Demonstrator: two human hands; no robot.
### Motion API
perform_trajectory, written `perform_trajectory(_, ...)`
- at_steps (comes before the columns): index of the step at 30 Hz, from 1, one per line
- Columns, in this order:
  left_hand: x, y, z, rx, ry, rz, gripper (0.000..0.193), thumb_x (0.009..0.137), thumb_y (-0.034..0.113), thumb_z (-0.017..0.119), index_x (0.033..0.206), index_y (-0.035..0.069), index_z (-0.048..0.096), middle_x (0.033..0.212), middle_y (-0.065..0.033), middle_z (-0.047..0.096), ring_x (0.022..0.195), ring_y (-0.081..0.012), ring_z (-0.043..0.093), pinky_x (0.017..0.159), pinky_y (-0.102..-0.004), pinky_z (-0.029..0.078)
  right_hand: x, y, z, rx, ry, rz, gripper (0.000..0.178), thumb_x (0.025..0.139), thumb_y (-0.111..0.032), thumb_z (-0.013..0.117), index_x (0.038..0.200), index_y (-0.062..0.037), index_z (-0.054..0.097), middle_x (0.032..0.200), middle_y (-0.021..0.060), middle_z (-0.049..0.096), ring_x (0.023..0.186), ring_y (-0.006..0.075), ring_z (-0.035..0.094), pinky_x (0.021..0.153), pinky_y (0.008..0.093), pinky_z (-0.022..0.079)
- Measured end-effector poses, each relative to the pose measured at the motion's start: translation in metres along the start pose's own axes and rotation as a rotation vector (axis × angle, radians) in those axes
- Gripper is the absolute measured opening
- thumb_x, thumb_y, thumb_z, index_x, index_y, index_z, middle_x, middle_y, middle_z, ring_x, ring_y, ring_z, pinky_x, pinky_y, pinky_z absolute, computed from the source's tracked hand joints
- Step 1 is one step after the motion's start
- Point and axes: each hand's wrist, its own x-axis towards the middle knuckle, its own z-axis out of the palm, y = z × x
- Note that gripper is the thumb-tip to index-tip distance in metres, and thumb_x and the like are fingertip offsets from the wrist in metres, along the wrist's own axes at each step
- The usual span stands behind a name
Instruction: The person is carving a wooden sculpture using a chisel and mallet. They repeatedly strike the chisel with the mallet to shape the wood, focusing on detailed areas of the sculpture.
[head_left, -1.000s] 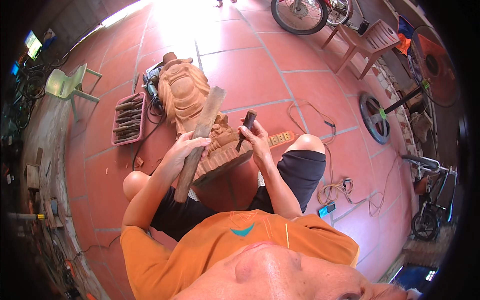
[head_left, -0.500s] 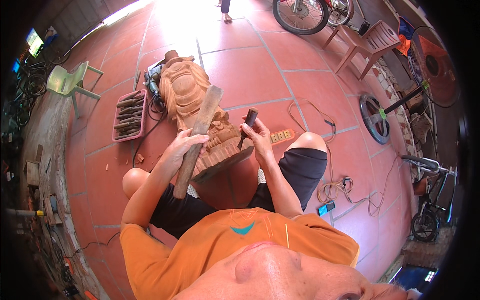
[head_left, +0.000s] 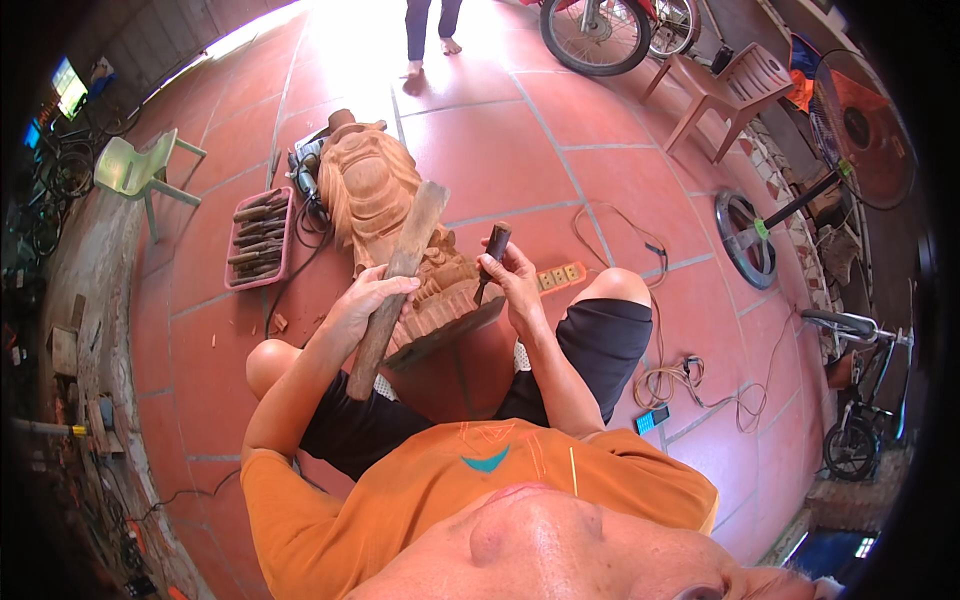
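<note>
A carved wooden statue (head_left: 368, 185) lies on the red tiles in front of me, its stepped base (head_left: 430, 325) between my knees. My left hand (head_left: 370, 302) is wrapped round a long flat wooden mallet (head_left: 421, 218), which slants over the statue's lower part. In my right hand (head_left: 520, 288) is a chisel with a dark wooden handle (head_left: 497, 240), held nearly upright. Its blade points down to the base's right edge; whether the tip touches the wood I cannot tell.
A pink basket (head_left: 290, 238) of several carving tools stands left of the statue, beside a corded power tool (head_left: 307, 182). At right lie a power strip (head_left: 560, 277), loose cable (head_left: 655, 385) and a phone (head_left: 652, 418). A person's legs (head_left: 447, 22) are at the far end.
The person at the far end has come nearer, with both legs now in view. My mallet and chisel have barely shifted.
</note>
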Motion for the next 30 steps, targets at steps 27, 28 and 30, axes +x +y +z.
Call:
perform_trajectory(27,-0.003,0.000,0.006,0.036,0.003,0.019,0.020,0.088,0.018,0.075,0.095,0.006,0.061,0.079,-0.0012,0.062,0.062,-0.0113,0.061,0.056,-0.0260,0.052,0.002,0.013,-0.004,-0.026,-0.016,0.021,0.032,0.093,-0.016,0.075,0.122,-0.0058,0.066,0.090,-0.0010,0.067,0.085,0.0085,0.063,0.078,0.0277,0.050)
perform_trajectory(28,-0.003,0.000,0.007,0.031,0.005,0.023,0.020,0.088,0.018,0.075,0.095,0.006,0.061,0.079,-0.0013,0.062,0.061,-0.0115,0.061,0.056,-0.0260,0.052,0.001,0.012,-0.004,-0.025,-0.015,0.025,0.032,0.093,-0.016,0.075,0.122,-0.0058,0.066,0.091,-0.0011,0.067,0.085,0.0085,0.063,0.078,0.0278,0.050)
perform_trajectory(30,-0.001,-0.002,0.005,0.046,0.009,0.016,0.020,0.089,0.018,0.075,0.096,0.006,0.061,0.079,-0.0015,0.063,0.060,-0.0116,0.061,0.055,-0.0261,0.052,0.002,0.013,-0.004,-0.026,-0.014,0.027,0.032,0.093,-0.017,0.076,0.122,-0.0060,0.066,0.091,-0.0012,0.067,0.085,0.0084,0.063,0.079,0.0279,0.050)
